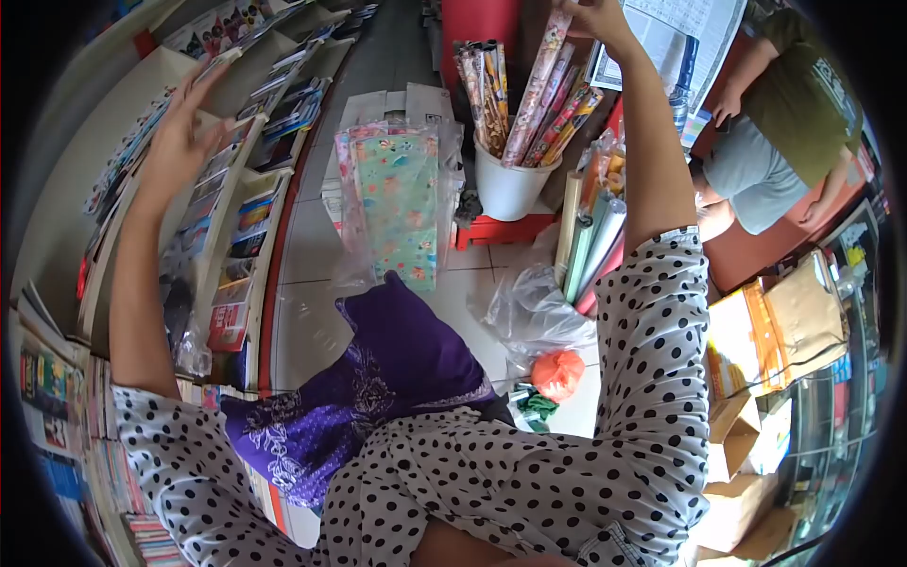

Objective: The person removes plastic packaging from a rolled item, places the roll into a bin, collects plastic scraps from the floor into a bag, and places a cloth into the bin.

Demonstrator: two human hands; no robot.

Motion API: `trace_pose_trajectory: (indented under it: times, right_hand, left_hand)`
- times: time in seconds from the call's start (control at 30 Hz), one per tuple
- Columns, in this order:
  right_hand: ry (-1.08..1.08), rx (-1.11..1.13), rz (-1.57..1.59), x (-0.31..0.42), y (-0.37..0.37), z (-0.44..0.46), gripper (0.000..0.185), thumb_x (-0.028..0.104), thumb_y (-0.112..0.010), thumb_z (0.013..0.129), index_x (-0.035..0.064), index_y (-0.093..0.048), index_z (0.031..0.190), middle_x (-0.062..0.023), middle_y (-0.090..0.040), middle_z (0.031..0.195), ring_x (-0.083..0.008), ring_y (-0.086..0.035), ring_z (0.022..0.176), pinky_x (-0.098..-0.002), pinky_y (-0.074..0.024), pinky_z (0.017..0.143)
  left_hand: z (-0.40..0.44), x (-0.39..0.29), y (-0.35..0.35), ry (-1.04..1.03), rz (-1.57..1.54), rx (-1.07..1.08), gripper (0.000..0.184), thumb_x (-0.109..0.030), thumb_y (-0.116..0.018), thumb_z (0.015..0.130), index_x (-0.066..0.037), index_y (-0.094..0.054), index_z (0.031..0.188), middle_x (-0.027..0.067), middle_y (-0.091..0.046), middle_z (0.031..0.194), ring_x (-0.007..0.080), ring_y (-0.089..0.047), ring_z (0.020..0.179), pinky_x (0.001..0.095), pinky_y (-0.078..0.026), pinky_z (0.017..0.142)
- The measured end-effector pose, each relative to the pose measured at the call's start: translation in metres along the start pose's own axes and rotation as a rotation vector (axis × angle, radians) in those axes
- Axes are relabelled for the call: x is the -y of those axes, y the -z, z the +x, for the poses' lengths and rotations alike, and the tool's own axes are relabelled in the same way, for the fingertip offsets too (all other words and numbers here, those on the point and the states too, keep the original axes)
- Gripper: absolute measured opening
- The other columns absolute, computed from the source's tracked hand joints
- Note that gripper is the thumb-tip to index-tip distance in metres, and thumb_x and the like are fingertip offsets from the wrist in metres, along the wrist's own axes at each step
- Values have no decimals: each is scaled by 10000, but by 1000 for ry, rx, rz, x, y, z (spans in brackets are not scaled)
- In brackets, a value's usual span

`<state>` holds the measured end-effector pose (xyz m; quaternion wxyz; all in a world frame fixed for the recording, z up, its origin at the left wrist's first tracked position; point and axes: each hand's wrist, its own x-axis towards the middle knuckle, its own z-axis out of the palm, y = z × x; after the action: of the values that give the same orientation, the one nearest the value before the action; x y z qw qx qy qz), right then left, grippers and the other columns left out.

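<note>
Right fingers (pixel 584 11) pinched the top of a tall pink-patterned paper roll (pixel 537 90), base inside the round white plastic bucket (pixel 515 194), left fingers (pixel 184 94) spread, apparently empty; moving along its axis probably best spared neighbouring rolls (pixel 557 132).

One camera sits on my head, and it faces forward and steeply down. The lens is very wide: the view is round with dark corners, and the shelves (pixel 76 180) at nine o'clock bend into a curve. Nearest is my spotted shirt (pixel 510 477), at six o'clock. My left hand (pixel 184 132) appears farther away at ten o'clock, my right hand (pixel 593 17) at one, against the upper edge. The floor (pixel 307 248) is seen from above; another person (pixel 798 123) stands farther off, at two o'clock.
</note>
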<state>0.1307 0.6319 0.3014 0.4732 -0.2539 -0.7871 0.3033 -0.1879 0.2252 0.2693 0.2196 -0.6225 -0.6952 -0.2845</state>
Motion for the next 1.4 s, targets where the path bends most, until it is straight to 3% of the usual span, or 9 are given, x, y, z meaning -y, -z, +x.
trace_pose_trajectory:
  times: [0.1, 0.3, 0.33, 0.5, 0.7, 0.83, 0.97, 1.13, 1.4]
  right_hand:
    - [24, -66, 52, -35, -3, 11, 213, 118, -652, 759, -44, -582, 878, -103, -590, 734, -175, -586, 613, -296, -534, 476]
    - [-52, -201, -19, -103, -18, 36, 217, 112, -650, 764, -56, -604, 895, -86, -614, 696, -183, -600, 566, -275, -513, 463]
    - [-100, -88, -72, -142, -14, 56, 289, 204, -689, 767, -13, -600, 936, -63, -638, 840, -147, -639, 750, -277, -566, 582]
    - [-186, -68, -116, -175, -34, 56, 338, 201, -709, 706, -34, -637, 937, -101, -663, 820, -187, -656, 680, -313, -555, 538]
    - [-310, -47, -68, -213, -57, 32, 357, 224, -717, 701, -33, -636, 936, -109, -658, 831, -205, -653, 691, -333, -563, 547]
    - [-428, -51, -294, -262, -55, 35, 407, 278, -753, 662, -38, -640, 893, -119, -652, 756, -197, -649, 632, -321, -541, 513]
    - [-518, -43, -394, -262, -49, 26, 420, 318, -745, 670, -49, -638, 846, -139, -651, 751, -205, -650, 616, -308, -533, 503]
    - [-698, 84, -399, -270, -42, 47, 405, 285, -744, 701, -38, -623, 913, -121, -631, 858, -224, -643, 690, -305, -571, 536]
    - [-703, 296, -427, -181, -81, 18, 391, 281, -668, 776, -91, -602, 879, -190, -637, 848, -300, -656, 593, -366, -564, 493]
  left_hand:
    - [-21, -2, -16, 87, -14, 71, 611, -51, -637, 760, -182, -436, 1323, 60, -323, 1433, 264, -476, 1168, 309, -452, 864]
    - [-71, 6, -43, 197, -75, 224, 596, 19, -630, 725, -131, -476, 1282, 105, -310, 1430, 318, -368, 1274, 383, -392, 986]
    - [-82, 9, -46, 208, -60, 247, 595, 29, -629, 719, -122, -481, 1275, 109, -308, 1430, 318, -365, 1276, 383, -395, 983]
    - [-134, 17, -55, 323, -36, 360, 598, 59, -630, 696, -90, -490, 1258, 116, -305, 1430, 320, -390, 1256, 370, -419, 960]
    - [-175, 22, -59, 408, -115, 414, 579, 99, -627, 678, -62, -519, 1223, 91, -308, 1431, 281, -531, 1108, 320, -509, 819]
    - [-187, 20, -59, 452, -174, 431, 576, 96, -632, 682, -59, -516, 1225, 100, -316, 1425, 270, -550, 1081, 299, -521, 767]
    - [-201, 20, -58, 475, -210, 443, 567, 73, -646, 685, -59, -518, 1221, 116, -322, 1419, 284, -538, 1092, 318, -507, 790]
    - [-225, 23, -57, 576, -208, 521, 547, 38, -641, 705, -67, -515, 1227, 138, -322, 1412, 313, -477, 1156, 372, -425, 929]
    - [-259, 16, -57, 552, -137, 590, 567, 21, -653, 693, -70, -510, 1234, 140, -279, 1436, 340, -341, 1281, 393, -353, 1015]
